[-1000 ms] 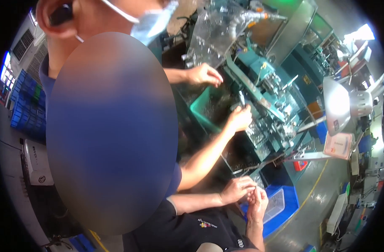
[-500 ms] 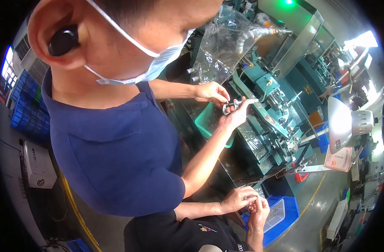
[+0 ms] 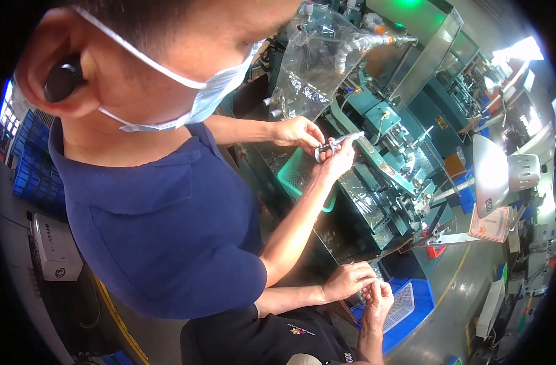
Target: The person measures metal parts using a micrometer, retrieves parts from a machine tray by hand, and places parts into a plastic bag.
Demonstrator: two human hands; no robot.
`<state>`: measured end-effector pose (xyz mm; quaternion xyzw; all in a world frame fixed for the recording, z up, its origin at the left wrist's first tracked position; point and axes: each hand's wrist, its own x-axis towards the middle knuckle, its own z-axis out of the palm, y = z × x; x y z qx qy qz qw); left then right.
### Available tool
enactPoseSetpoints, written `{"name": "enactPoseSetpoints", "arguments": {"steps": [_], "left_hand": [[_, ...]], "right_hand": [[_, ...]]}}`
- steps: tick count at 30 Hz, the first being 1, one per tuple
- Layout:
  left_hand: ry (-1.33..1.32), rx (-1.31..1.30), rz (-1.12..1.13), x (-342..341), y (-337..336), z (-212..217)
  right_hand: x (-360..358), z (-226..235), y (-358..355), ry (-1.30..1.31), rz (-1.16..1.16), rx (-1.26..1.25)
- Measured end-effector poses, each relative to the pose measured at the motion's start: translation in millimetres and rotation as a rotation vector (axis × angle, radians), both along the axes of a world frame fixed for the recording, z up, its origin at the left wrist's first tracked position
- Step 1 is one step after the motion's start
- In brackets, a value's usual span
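Take 12 o'clock as the top of the view. Your work point lies toward 5 o'clock from centre: there the curled fingers of your left hand [image 3: 348, 283] and right hand [image 3: 376, 302] meet tip to tip. Whether they grasp a small piece cannot be told; anything between them is hidden. The white perforated basket [image 3: 401, 306] is just beside them at 4 o'clock, within the blue tray [image 3: 426, 302].

Pinch with the fingertips only and apply light pressure; a small piece could slip. Hold both wrists level. For a clearer sight of the tips, open the pinch toward the lamp [image 3: 492, 176], between 1 and 2 o'clock from your hands. Tuck in your left elbow: the co-worker [image 3: 162, 225] stands close beside that arm.

Beyond your hands, the green machine [image 3: 381, 118] stands at 12 o'clock. Toward 11 o'clock are the green basket [image 3: 284, 178] and the co-worker's hands, grasping a metal measuring tool [image 3: 334, 146].
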<state>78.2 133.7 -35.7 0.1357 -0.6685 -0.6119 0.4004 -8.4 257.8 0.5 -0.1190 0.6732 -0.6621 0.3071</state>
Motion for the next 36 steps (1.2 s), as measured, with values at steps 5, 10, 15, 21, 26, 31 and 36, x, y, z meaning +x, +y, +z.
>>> {"name": "enactPoseSetpoints", "arguments": {"steps": [5, 10, 15, 21, 26, 31, 36], "left_hand": [[0.003, -0.048, 0.007, -3.4, -7.6, 1.1], [-0.025, -0.100, 0.009, -8.9, -10.3, 3.0], [-0.029, -0.148, 0.019, -10.8, -14.1, 1.4], [-0.035, -0.144, 0.016, -8.4, -14.6, -0.9], [-0.051, -0.104, 0.019, -7.7, -12.8, -1.8], [-0.044, -0.074, 0.009, -9.8, -15.1, -0.7], [-0.114, -0.072, -0.045, -6.2, -19.4, -1.3]], "right_hand": [[0.8, 3.8, -6.9, 0.000, -0.037, 0.003], [-1.9, 1.5, -8.2, -0.029, -0.042, -0.042], [-4.6, 1.2, -11.5, -0.056, -0.036, -0.042], [-3.4, 1.5, -12.2, -0.119, -0.026, -0.037], [-3.8, -0.3, -12.0, -0.118, -0.013, -0.046], [-9.6, -7.1, -8.6, -0.120, 0.025, -0.047], [-6.8, -8.5, -12.1, -0.099, -0.021, 0.009]]}}
